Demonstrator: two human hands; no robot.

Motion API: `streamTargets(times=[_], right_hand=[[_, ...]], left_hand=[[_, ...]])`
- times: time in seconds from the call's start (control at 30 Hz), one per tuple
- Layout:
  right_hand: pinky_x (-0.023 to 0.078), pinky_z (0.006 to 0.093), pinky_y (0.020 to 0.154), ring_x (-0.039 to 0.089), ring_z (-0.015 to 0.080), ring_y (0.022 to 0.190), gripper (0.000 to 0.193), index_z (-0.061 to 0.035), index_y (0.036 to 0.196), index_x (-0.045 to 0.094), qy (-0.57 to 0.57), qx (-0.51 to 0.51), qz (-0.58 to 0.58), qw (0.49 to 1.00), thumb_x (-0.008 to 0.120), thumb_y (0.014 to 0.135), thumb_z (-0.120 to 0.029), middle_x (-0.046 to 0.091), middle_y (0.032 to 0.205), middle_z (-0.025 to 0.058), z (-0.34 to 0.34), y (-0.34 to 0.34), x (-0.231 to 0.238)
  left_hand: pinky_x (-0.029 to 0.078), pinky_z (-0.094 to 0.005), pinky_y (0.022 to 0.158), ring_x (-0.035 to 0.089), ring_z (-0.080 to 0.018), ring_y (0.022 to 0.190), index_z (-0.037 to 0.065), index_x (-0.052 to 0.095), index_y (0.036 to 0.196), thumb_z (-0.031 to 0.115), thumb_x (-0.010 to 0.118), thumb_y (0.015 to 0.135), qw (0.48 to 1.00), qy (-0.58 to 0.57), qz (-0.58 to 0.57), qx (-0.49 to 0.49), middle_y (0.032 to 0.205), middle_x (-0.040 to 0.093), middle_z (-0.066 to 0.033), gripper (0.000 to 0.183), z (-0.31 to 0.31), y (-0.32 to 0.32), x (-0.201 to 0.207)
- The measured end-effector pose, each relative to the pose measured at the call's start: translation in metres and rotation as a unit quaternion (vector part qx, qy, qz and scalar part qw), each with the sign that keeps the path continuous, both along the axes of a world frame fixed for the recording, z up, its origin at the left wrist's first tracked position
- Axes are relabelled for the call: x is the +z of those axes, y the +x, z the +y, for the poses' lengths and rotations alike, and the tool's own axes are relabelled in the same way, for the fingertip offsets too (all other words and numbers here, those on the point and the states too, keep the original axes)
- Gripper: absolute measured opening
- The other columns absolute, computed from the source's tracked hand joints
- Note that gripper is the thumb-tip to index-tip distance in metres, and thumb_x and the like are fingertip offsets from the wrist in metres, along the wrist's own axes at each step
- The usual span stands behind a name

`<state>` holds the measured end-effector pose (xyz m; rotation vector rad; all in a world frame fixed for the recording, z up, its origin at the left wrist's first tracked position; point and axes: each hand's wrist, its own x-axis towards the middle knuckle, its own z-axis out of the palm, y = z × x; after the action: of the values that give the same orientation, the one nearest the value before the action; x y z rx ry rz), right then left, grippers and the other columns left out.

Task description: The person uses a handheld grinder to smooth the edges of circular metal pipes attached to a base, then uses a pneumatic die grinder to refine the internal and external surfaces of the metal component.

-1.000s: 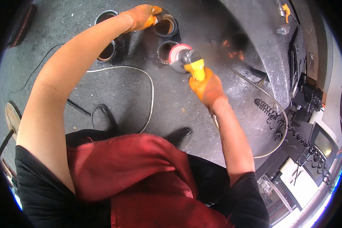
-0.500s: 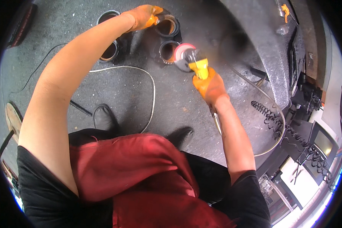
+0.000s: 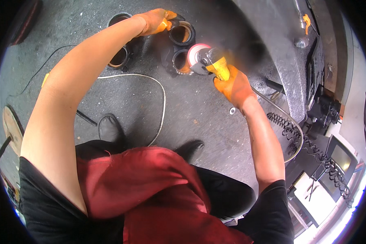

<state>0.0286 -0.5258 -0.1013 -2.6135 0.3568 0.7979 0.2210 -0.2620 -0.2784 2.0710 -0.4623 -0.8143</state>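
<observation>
In an orange glove, my left hand [image 3: 160, 22] closes its fingers on the edge of a dark metal casting with round openings. One open ring of the casting [image 3: 192, 34] is right beside those fingers, and a second ring [image 3: 175, 61] lies just nearer to me. My right hand [image 3: 235, 84], also gloved, is wrapped around the yellow body of an angle grinder [image 3: 219, 68]. The grinder's red-edged, pale disc [image 3: 197, 53] is at the right side of the nearer ring. Whether the disc touches the metal, I cannot tell.
Two more dark rings [image 3: 118, 17] stand left, partly behind my left forearm. A pale cable [image 3: 164, 95] curves over the dark floor towards my shoes [image 3: 111, 127]. On the right are a hose [image 3: 299, 132], a coiled black cord [image 3: 278, 119] and a large grey metal piece [image 3: 286, 73].
The grinder has turned slightly in my right hand's grip, and that hand has shifted a little right. My left hand keeps its hold on the casting. The whole view has shifted slightly.
</observation>
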Motion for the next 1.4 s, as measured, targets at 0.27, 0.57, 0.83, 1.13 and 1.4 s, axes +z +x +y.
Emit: streamTargets(times=[0.27, 0.57, 0.83, 1.13, 1.4], right_hand=[[0.053, 0.0487, 0.085, 0.067, 0.0454, 0.103, 0.045, -0.004, 0.117, 0.064, -0.004, 0.091, 0.025, 0.996, 0.071, 0.085, -0.035, 0.071, 0.104, 0.0264, 0.025, 0.009, -0.01], [0.053, 0.0498, 0.084, 0.068, 0.0457, 0.1, 0.041, -0.0043, 0.114, 0.064, -0.02, 0.079, 0.079, 0.994, 0.072, 0.085, -0.033, 0.072, 0.101, 0.0258, 0.025, -0.044, -0.008], [0.053, 0.0516, 0.089, 0.067, 0.0463, 0.102, 0.044, -0.0046, 0.119, 0.062, -0.023, 0.033, 0.068, 0.997, 0.067, 0.089, -0.036, 0.072, 0.103, 0.0262, 0.047, -0.032, -0.002], [0.054, 0.0495, 0.081, 0.068, 0.0471, 0.098, 0.04, -0.0038, 0.112, 0.063, -0.03, -0.006, 0.067, 0.997, 0.072, 0.086, -0.032, 0.071, 0.099, 0.0272, -0.003, -0.083, -0.004], [0.054, 0.0513, 0.083, 0.067, 0.0464, 0.099, 0.039, -0.0074, 0.114, 0.064, -0.006, 0.042, 0.08, 0.996, 0.071, 0.086, -0.034, 0.071, 0.101, 0.0252, 0.031, -0.08, -0.004]], left_hand=[[0.048, -0.0326, 0.106, 0.064, -0.0225, 0.12, 0.005, 0.054, 0.147, 0.002, 0.06, 0.092, 0.999, -0.008, 0.001, -0.041, 0.133, 0.068, -0.0131, 0.055, 0.006, 0.004, 0.016], [0.037, -0.0357, 0.12, 0.05, -0.0273, 0.142, 0.012, 0.056, 0.145, 0.015, 0.064, 0.098, 0.989, 0.079, -0.078, -0.101, 0.153, 0.053, -0.0106, 0.048, 0.009, 0.006, 0.019], [0.035, -0.0305, 0.117, 0.054, -0.0224, 0.137, 0.011, 0.054, 0.149, 0.027, 0.055, 0.103, 0.996, 0.047, -0.005, -0.069, 0.148, 0.059, -0.0095, 0.048, 0.008, 0.02, -0.032], [0.031, -0.0313, 0.121, 0.048, -0.0238, 0.143, 0.009, 0.053, 0.149, 0.027, 0.055, 0.102, 0.999, 0.034, -0.014, -0.032, 0.155, 0.052, -0.0088, 0.05, 0.008, 0.009, -0.016], [0.05, -0.0356, 0.08, 0.063, -0.0162, 0.086, 0.006, 0.068, 0.104, 0.01, 0.062, 0.092, 0.989, -0.052, -0.027, -0.138, 0.087, 0.07, -0.0062, 0.014, 0.019, 0.023, -0.027]])
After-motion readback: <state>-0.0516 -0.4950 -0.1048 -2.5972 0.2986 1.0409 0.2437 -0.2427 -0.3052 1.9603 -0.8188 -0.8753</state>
